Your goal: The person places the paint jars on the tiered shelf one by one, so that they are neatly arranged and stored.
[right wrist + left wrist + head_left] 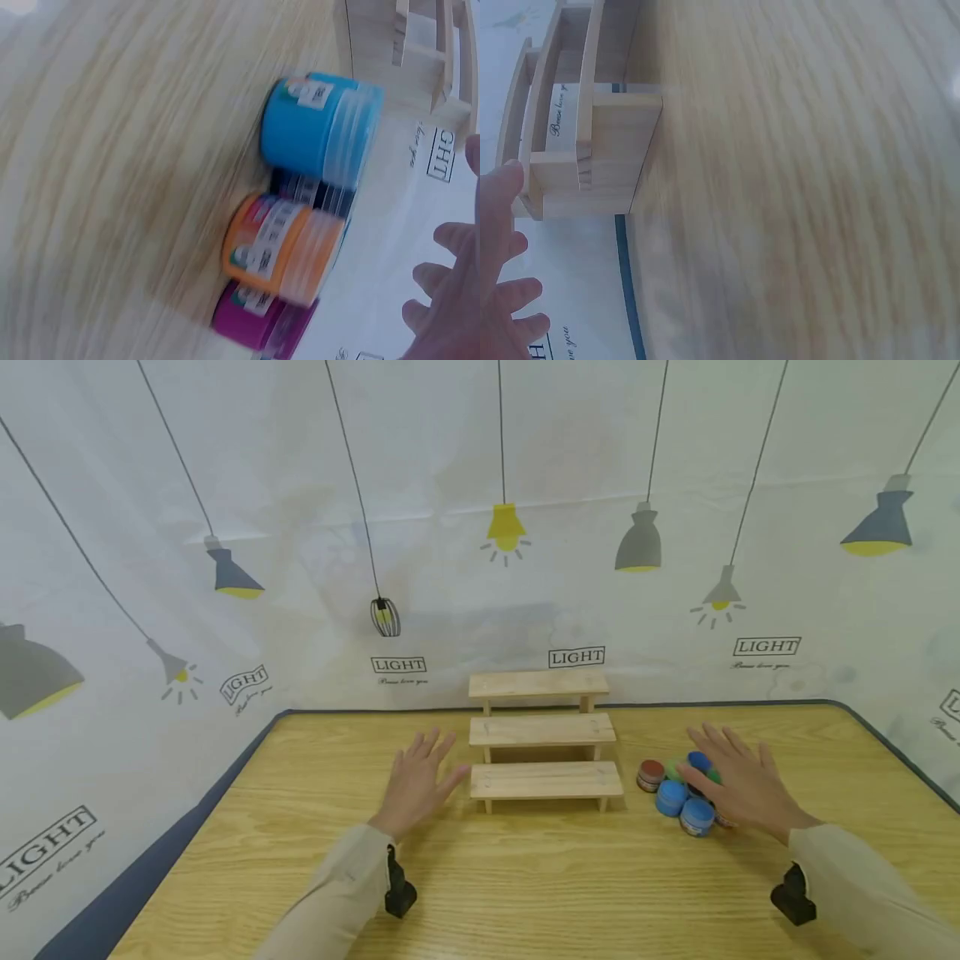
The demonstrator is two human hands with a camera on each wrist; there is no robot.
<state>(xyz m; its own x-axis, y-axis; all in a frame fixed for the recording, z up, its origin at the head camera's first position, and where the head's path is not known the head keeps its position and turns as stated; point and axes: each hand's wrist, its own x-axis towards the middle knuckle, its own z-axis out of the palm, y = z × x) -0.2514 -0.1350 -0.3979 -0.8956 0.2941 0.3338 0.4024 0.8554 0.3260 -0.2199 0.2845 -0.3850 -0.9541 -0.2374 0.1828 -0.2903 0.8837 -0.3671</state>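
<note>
A wooden three-step display stand (546, 781) stands at the middle of the table against the backdrop. Left of it my left hand (420, 783) is spread with the fingers straight and holds nothing; its thumb points toward the lowest step. My right hand (742, 785) hovers, fingers extended, over a cluster of small paint jars (697, 817) right of the stand and hides part of them. In the right wrist view a blue jar (300, 127), an orange jar (262, 240) and a purple jar (247, 315) show up close, with a dark one behind.
The wood-grain table (525, 893) has a dark blue edge band along its back and sides. Behind it hangs a white backdrop (450, 568) printed with lamps and the word LIGHT. A black wrist camera (400, 889) sits on the left wrist, another (795, 896) on the right.
</note>
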